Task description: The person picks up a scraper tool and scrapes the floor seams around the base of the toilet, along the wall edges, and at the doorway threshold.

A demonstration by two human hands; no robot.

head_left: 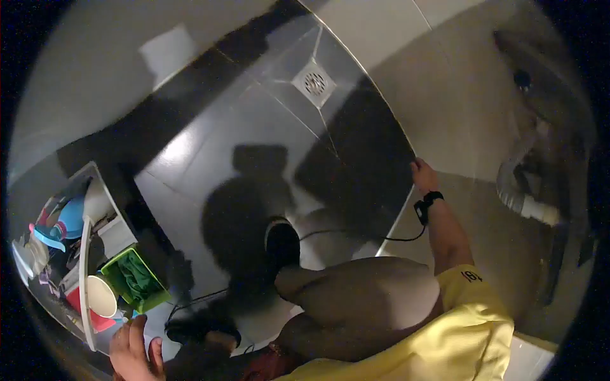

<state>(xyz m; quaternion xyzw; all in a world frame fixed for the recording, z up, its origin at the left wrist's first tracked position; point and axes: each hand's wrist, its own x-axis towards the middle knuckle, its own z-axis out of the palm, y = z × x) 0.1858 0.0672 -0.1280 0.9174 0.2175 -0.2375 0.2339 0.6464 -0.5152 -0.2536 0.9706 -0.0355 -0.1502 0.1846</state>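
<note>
At the bottom left is my left hand [135, 351], its fingers slightly curved and the thumb apart, with nothing seen in it. Just above it are a cream cup [101, 296] and a lime-green bin [136, 279] with dark green cloth-like stuff inside. These sit by a white-edged rack or open drawer [88, 254]. My right hand [424, 176] reaches out at the right, beside the line where the dark floor meets the light wall. It seems to rest against the wall; its fingers are foreshortened and show no object. A black band is on that wrist.
A square floor drain [314, 84] lies in the grey tiles ahead. A pale corrugated pipe [508, 184] runs along the right wall. Blue items [71, 219] and other small goods fill the rack at left. A black cable [359, 235] trails from the wrist past my dark shoe [281, 244].
</note>
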